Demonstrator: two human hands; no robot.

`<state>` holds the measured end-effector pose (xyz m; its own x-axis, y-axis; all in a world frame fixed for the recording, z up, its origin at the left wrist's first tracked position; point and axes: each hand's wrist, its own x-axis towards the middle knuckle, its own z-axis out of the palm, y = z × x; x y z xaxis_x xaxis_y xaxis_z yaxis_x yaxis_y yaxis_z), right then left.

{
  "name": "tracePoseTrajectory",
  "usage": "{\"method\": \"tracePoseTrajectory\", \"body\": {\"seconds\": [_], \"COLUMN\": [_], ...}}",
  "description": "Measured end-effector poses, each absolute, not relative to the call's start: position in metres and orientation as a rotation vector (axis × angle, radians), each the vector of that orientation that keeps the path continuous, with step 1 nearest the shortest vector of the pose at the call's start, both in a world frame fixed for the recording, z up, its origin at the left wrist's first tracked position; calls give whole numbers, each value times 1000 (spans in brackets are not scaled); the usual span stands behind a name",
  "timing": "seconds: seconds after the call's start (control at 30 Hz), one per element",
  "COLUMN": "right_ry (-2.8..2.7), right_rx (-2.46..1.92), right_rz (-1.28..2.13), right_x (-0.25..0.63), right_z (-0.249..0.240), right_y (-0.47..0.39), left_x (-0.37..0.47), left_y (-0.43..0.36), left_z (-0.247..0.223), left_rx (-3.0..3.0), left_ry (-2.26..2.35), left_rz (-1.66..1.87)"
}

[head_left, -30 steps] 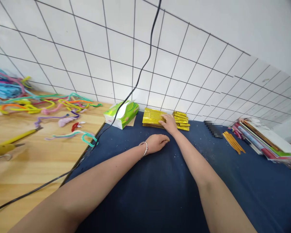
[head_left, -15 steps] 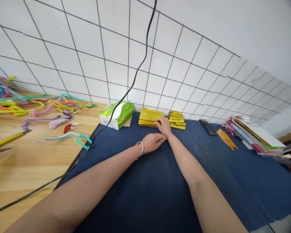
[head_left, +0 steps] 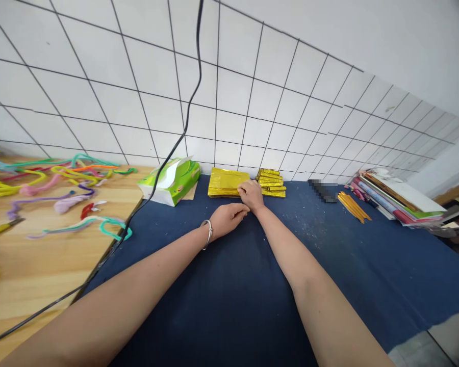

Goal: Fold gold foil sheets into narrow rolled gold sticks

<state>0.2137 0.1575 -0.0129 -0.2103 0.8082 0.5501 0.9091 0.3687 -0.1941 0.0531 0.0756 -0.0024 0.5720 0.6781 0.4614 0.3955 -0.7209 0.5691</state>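
A stack of shiny gold foil paper (head_left: 229, 182) lies flat near the wall, with rolled or folded gold pieces (head_left: 272, 183) piled to its right. At the front right edge of the stack is my right hand (head_left: 251, 195), its fingers curled in; anything between them is hidden. My left hand (head_left: 226, 219), with a silver bangle (head_left: 208, 234) on its wrist, is just in front and to the left. Its fingers are pressed together, their tips close to the right hand, and whatever they hold is too small to make out.
A green tissue box (head_left: 172, 183) stands left of the stack. A black cable (head_left: 185, 122) hangs across the view. Colourful fuzzy stems (head_left: 76, 173) lie on the wooden table (head_left: 42, 270). To the right are orange sticks (head_left: 354, 206) and piled books (head_left: 398, 201) on the dark blue cloth (head_left: 222, 300).
The view has swung slightly, so the scene sits further left. My right fingers look more curled at the stack's edge. Both hands stay close together.
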Motion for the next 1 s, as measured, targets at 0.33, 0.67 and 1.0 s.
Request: {"method": "tracePoseTrajectory", "body": {"seconds": [0.33, 0.67, 1.0], "right_ry": [-2036, -1961, -2092], "right_rx": [-1492, -1500, -1538], "right_rz": [-201, -192, -89], "right_x": [213, 219, 218], "right_z": [-17, -15, -21], "right_y": [160, 165, 169], "left_x": [56, 56, 58], "left_y": [73, 72, 73], "left_z": [-4, -3, -4], "left_rx": [2374, 2422, 2475], "left_ry": [849, 849, 837], "left_rz": [913, 852, 792]}}
